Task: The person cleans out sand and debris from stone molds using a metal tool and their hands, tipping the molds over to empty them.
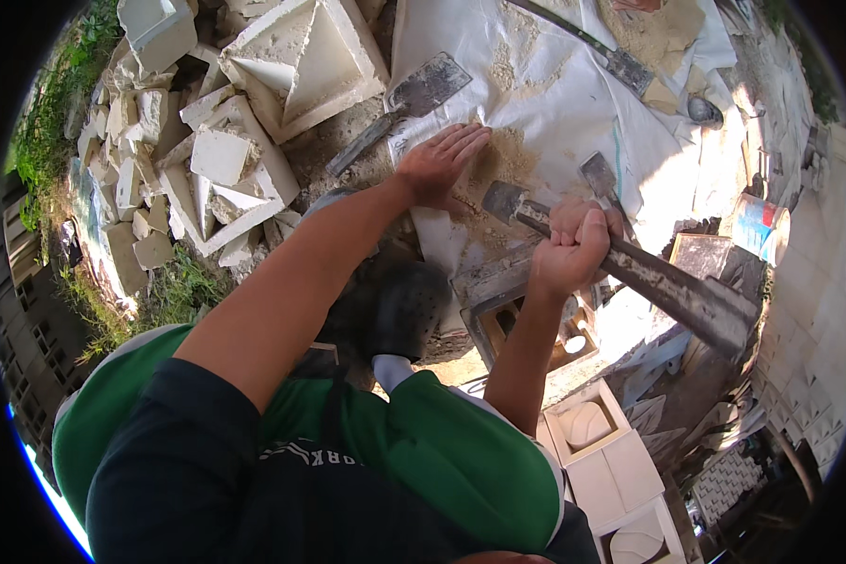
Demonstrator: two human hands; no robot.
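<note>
My left hand [444, 162] lies flat with its fingers stretched out, palm down on the white sheet [564, 94], beside sandy crumbs [508, 162]. Wrapped in my right hand [578, 242] is a flat-bladed scraper [677, 293] with a thick, worn, crusted handle. Its dark blade [504, 200] points toward my left hand, close to the sheet; whether it touches cannot be made out. The handle slants down to the right. A smaller flat-bladed tool [597, 173] lies just beyond my right hand.
A wooden-handled flat blade [428, 86] lies past my left hand, another long tool [630, 71] farther right. Broken pale blocks [221, 155] pile up at the left. A wooden box [484, 324] stands near my shoe [411, 305]; cream molds [602, 475] are lower right, a bucket [759, 228] right.
</note>
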